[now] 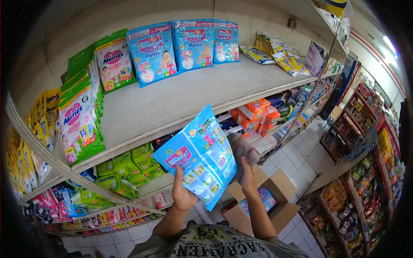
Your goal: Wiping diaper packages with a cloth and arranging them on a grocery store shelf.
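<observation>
My left hand (184, 193) grips the lower left edge of a blue Baby Happy diaper pants pack (203, 158), thumb on its printed panel. The pack is tilted in front of the shelf's front edge. At its right side my right hand (249, 177) is shut on a greyish-brown cloth (239, 154), which is blurred. Several like packs (193, 45) stand upright against the wall on the upper shelf (206, 87). Beside them on the left are green-and-white Merries packs (79, 125), some standing in a row. An opened cardboard box (280, 187) on the floor holds more blue packs (265, 198).
Yellow-and-white packets (287, 59) lie at the upper shelf's right end. Below are green Softex packs (122, 177) and orange packs (255, 116). A metal shelf post (42, 145) curves across the left. Racks of snacks (345, 200) line the right side of the tiled aisle (290, 158).
</observation>
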Demonstrator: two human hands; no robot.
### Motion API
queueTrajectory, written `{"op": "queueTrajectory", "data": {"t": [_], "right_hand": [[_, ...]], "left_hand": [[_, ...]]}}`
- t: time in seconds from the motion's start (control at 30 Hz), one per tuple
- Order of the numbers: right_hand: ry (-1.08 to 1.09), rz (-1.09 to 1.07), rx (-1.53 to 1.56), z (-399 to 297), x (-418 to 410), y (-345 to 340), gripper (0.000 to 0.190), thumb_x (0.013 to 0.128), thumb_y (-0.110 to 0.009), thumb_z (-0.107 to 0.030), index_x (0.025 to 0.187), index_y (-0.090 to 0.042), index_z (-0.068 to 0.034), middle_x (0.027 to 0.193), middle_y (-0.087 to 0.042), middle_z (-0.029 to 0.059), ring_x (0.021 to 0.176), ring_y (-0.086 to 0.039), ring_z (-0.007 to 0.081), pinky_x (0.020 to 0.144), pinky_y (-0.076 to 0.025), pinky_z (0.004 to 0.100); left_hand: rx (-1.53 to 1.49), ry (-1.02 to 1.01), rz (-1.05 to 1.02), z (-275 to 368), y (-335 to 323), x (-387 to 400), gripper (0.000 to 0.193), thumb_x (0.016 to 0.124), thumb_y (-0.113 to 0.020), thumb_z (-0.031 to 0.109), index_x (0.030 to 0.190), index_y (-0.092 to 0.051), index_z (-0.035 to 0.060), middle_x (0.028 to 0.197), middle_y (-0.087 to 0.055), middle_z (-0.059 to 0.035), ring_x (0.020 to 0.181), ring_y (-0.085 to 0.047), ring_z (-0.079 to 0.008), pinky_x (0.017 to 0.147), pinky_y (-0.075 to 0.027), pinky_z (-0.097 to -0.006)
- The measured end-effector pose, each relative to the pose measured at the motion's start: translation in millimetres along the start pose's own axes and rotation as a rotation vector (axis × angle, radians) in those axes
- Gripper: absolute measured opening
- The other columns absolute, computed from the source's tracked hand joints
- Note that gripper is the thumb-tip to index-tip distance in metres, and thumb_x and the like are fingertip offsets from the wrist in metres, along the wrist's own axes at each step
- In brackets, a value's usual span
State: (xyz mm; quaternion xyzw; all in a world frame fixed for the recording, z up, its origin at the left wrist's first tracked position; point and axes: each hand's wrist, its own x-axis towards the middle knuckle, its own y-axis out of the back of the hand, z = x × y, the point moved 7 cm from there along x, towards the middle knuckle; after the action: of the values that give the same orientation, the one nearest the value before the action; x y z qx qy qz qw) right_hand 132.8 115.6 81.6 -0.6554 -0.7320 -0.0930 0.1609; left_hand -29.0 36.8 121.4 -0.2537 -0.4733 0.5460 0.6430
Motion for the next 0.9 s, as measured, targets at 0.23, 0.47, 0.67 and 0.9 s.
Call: {"op": "queueTrajectory", "data": {"t": [0.23, 0.47, 0.67, 0.9], "right_hand": [[0.522, -0.128, -0.586, -94.6, -40.1, -61.4, 0.049, 0.088, -0.038, -0.009, 0.133, -0.026, 0.007, 0.141, -0.026, 0.0193, 0.133, -0.019, 0.0253, 0.106, -0.019, 0.0343], [0.257, 0.019, 0.048, 11.8, -72.5, -61.1, 0.052, 0.088, -0.041, -0.021, 0.133, -0.029, 0.004, 0.14, -0.027, 0.0212, 0.133, -0.016, 0.0337, 0.107, -0.009, 0.0442], [0.505, -0.157, -0.272, -55.2, -53.4, -65.8, 0.053, 0.087, -0.04, -0.023, 0.134, -0.032, 0.002, 0.14, -0.027, 0.022, 0.133, -0.017, 0.0365, 0.107, -0.008, 0.0461], [0.683, -0.445, -0.39, -72.6, -93.2, -90.3, 0.047, 0.09, -0.038, -0.024, 0.128, -0.039, 0.005, 0.136, -0.033, 0.0234, 0.133, -0.019, 0.032, 0.106, -0.011, 0.0472]], "left_hand": [[0.078, -0.019, 0.035, -3.7, -8.9, 8.3, 0.051, 0.094, -0.03, 0.04, 0.13, -0.034, 0.0039, 0.125, -0.047, -0.0148, 0.111, -0.049, -0.0275, 0.094, -0.039, -0.0421], [0.147, -0.088, 0.179, -12.1, -1.5, 21.4, 0.058, 0.093, -0.032, 0.046, 0.13, -0.033, 0.0017, 0.128, -0.044, -0.0137, 0.114, -0.047, -0.0269, 0.097, -0.036, -0.0403], [0.144, -0.043, 0.183, -4.9, -0.7, 14.6, 0.055, 0.094, -0.031, 0.044, 0.129, -0.034, 0.0014, 0.124, -0.047, -0.0141, 0.112, -0.049, -0.0261, 0.096, -0.037, -0.0379], [-0.039, 0.181, -0.076, -0.6, -10.5, 10.3, 0.066, 0.091, -0.028, 0.053, 0.127, -0.037, -0.002, 0.123, -0.048, -0.0157, 0.108, -0.052, -0.0256, 0.096, -0.038, -0.0367]]}}
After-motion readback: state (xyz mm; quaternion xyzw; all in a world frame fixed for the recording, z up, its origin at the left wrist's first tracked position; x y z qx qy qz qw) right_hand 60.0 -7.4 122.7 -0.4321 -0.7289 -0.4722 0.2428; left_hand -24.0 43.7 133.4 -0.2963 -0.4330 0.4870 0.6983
